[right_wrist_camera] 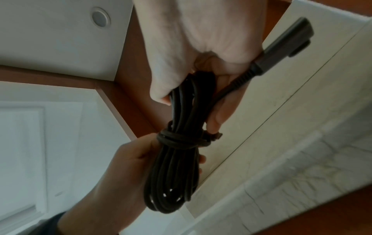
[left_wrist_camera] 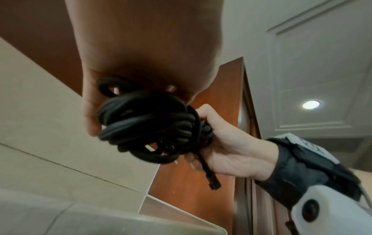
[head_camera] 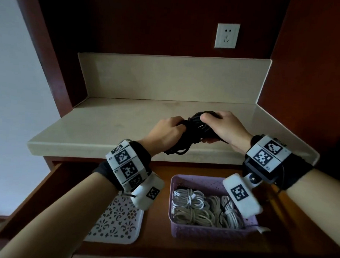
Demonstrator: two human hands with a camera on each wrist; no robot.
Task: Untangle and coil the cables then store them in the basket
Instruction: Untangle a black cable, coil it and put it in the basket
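A coiled black cable hangs between both hands above the beige counter. My left hand grips the near end of the bundle, where a few turns are wound round its middle. My right hand holds the far end of the coil, and a black plug sticks out past its palm. In the left wrist view a small connector dangles below the right hand. A purple basket in the open drawer below holds several coiled white and beige cables.
A white perforated tray lies in the drawer left of the basket. The counter sits in a wooden alcove with a wall socket on its back panel. Wooden side walls close in at left and right.
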